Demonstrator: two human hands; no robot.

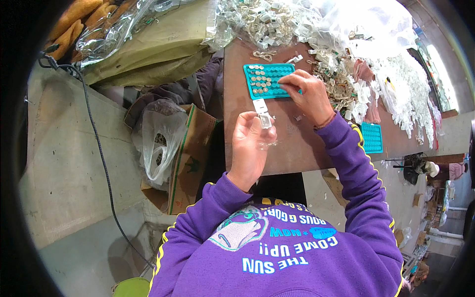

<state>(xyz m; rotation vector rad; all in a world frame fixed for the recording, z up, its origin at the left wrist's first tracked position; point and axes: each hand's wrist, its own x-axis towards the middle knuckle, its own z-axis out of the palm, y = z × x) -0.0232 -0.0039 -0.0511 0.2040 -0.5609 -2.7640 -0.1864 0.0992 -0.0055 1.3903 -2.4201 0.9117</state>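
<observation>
My left hand [246, 153], raised at the table's near edge, holds a small white plastic case [265, 120] between thumb and fingers. The case has its lid flipped up toward the tray. Just beyond it lies a teal tray [281, 94] with rows of pockets. Small round silver discs [259, 79], like button cells, sit in the pockets on its left side. My right hand [312, 96] is over the tray's right part with thumb and fingertips brought together in a pinch. Anything between those fingertips is too small to make out.
Heaps of small white cases with cords [341, 81] cover the table's right and far sides, beside clear plastic bags [376, 20]. A second teal tray [371, 137] lies at the right edge. A cardboard box [185, 163] with a plastic bag [161, 141] stands left of the brown table [297, 143].
</observation>
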